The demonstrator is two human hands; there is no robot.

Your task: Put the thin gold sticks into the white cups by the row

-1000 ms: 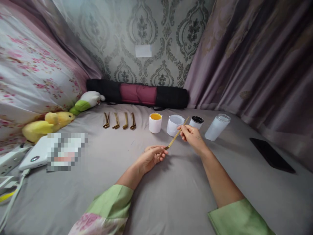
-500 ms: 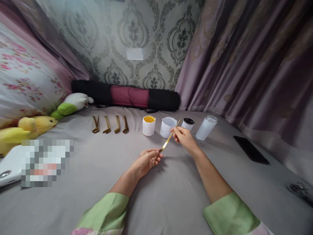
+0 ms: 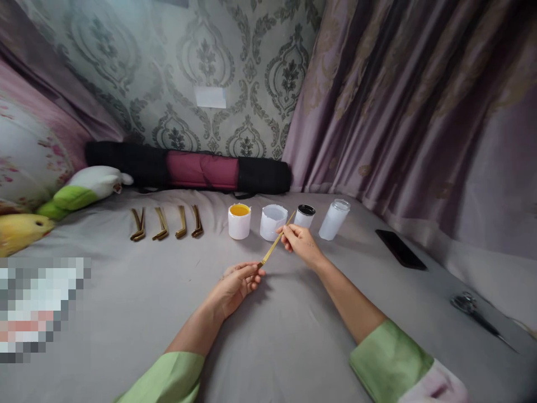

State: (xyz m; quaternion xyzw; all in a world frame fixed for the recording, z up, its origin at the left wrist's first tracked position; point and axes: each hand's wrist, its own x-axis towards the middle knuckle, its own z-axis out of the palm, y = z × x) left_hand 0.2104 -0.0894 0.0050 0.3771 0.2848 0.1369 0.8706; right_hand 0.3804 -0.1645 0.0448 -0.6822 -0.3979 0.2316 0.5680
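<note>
Strip (image 3: 272, 248), slender and golden with a darker lower end, is held slantwise above the grey cloth (image 3: 268, 347), between the two hands and in front of the containers. The step in hand looks like steadying this piece from both sides; whether its dark end is being bent or merely held, I cannot tell. Any move from this hold seems to call for a light, matched grip, so that the thin length does not twist or slip.

The left hand (image 3: 237, 286) pinches the lower end between thumb and fingertips, thumb on top, the other fingers loosely curled beneath. The right hand (image 3: 301, 244) pinches farther up, knuckles uppermost, and the free tip pokes out past its fingers. Both forearms reach forward and inward from green sleeves (image 3: 388, 355), the right hand farther from the body than the left.

Just behind the right hand stand a pale container (image 3: 269, 228) and a dark-topped container (image 3: 305, 218); a yellow-topped container (image 3: 239, 228) is to the left of them, and a tall jar (image 3: 334, 220) to the right. Well to the left, four bent brownish-gold pieces (image 3: 180, 224) lie in a row. A dark flat slab (image 3: 400, 249) lies over on the right. At the back, a long black-and-maroon bag (image 3: 203, 170) rests along the wall.
</note>
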